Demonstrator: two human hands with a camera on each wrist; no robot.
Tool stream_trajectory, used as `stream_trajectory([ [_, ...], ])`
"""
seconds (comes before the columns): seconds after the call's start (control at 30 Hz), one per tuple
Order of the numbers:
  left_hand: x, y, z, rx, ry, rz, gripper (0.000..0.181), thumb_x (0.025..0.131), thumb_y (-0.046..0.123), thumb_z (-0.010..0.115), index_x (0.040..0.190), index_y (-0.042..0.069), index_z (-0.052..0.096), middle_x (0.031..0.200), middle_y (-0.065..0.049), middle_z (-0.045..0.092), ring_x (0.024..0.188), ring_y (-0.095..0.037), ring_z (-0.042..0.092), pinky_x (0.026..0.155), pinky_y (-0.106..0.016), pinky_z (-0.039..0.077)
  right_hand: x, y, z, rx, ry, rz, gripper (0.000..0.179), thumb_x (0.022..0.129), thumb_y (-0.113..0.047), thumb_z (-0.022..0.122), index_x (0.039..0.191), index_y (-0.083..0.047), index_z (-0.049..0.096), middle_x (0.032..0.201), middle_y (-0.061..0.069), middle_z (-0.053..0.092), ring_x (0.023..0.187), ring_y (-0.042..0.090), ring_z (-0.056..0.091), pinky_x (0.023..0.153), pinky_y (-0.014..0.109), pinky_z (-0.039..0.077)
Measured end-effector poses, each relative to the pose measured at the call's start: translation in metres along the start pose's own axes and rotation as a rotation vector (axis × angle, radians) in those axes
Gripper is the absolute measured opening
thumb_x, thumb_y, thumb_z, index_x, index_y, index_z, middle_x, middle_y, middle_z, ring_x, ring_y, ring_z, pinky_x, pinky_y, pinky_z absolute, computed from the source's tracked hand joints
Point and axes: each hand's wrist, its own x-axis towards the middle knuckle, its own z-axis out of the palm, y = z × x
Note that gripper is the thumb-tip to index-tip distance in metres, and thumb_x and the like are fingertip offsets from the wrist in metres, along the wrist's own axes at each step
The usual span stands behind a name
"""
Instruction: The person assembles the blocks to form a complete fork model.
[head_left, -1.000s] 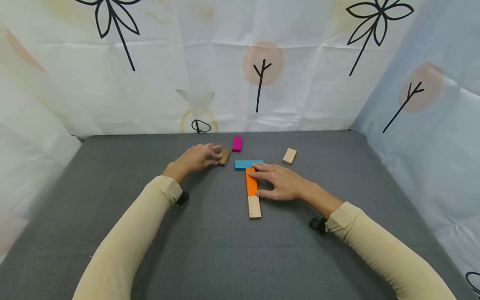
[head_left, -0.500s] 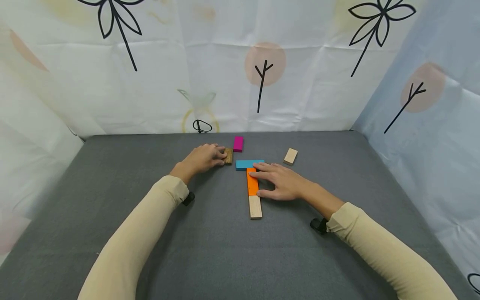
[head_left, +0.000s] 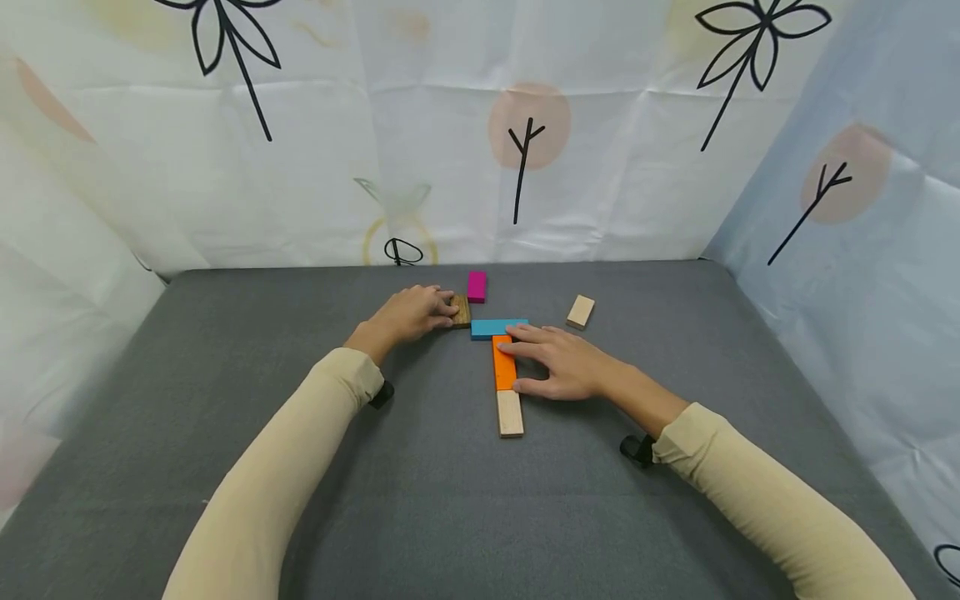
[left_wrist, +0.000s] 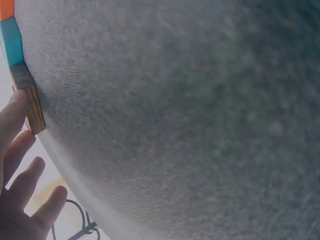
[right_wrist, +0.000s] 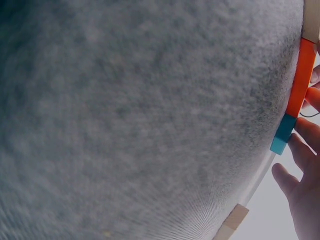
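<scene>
In the head view both arms reach toward twelve, the left hand (head_left: 408,312) pinching the brown block (head_left: 462,312) at ten o'clock of the blue block (head_left: 487,329), the right hand (head_left: 561,364), straight-fingered and gripping nothing, covering part of the blue and the orange block (head_left: 504,371); of six, two are pale blocks (head_left: 510,415), one magenta (head_left: 477,287). The left wrist view shows three fingers (left_wrist: 30,175) splayed toward seven. The right wrist view shows pale blocks at one and five.

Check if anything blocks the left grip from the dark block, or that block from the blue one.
Nothing visible: the left grip touches the dark block, with no object between that and the blue block. The magenta block lies farther back.
</scene>
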Motion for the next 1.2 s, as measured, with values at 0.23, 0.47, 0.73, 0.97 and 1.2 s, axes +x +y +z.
stream_trajectory([
  [0.23, 0.002, 0.002, 0.001, 0.013, -0.003, -0.038, 0.036, 0.097, 0.02, 0.067, 0.132, 0.009, 0.065, 0.149, -0.012, 0.048, 0.142, -0.034, 0.037, 0.113, -0.053, 0.032, 0.001, 0.0, 0.0, 0.004, -0.008, 0.008, 0.064, 0.098, -0.051, 0.056, 0.151, -0.016, 0.046, 0.161, 0.01, 0.03, 0.148, 0.03, 0.027, 0.117, 0.054, 0.023],
  [0.47, 0.0, -0.001, 0.002, -0.011, -0.002, -0.066, 0.038, 0.097, 0.022, 0.066, 0.133, 0.009, 0.064, 0.149, -0.012, 0.048, 0.142, -0.033, 0.038, 0.112, -0.052, 0.035, 0.001, -0.002, 0.0, 0.001, -0.011, 0.003, 0.063, 0.099, -0.05, 0.055, 0.151, -0.015, 0.046, 0.161, 0.011, 0.029, 0.148, 0.031, 0.027, 0.117, 0.054, 0.024],
  [0.73, 0.005, 0.003, 0.005, 0.029, 0.03, -0.113, 0.038, 0.098, 0.026, 0.065, 0.133, 0.011, 0.064, 0.149, -0.012, 0.049, 0.141, -0.035, 0.04, 0.109, -0.051, 0.038, 0.001, -0.003, -0.002, -0.003, -0.001, -0.006, 0.063, 0.098, -0.049, 0.056, 0.15, -0.014, 0.048, 0.16, 0.012, 0.031, 0.148, 0.031, 0.028, 0.117, 0.057, 0.02],
  [0.97, 0.007, 0.007, 0.01, 0.057, 0.083, -0.131, 0.037, 0.098, 0.028, 0.066, 0.13, 0.009, 0.067, 0.145, -0.013, 0.053, 0.136, -0.037, 0.045, 0.103, -0.052, 0.044, 0.001, -0.002, -0.001, 0.001, 0.003, -0.008, 0.063, 0.098, -0.049, 0.057, 0.149, -0.013, 0.048, 0.16, 0.013, 0.031, 0.148, 0.031, 0.028, 0.117, 0.057, 0.021],
  [1.2, 0.01, 0.011, 0.012, 0.076, 0.107, -0.129, 0.038, 0.098, 0.029, 0.066, 0.128, 0.006, 0.068, 0.142, -0.016, 0.056, 0.128, -0.038, 0.053, 0.099, -0.051, 0.048, 0.0, -0.002, -0.001, -0.004, 0.004, -0.002, 0.063, 0.098, -0.049, 0.056, 0.15, -0.014, 0.048, 0.161, 0.012, 0.031, 0.148, 0.03, 0.029, 0.117, 0.058, 0.019],
])
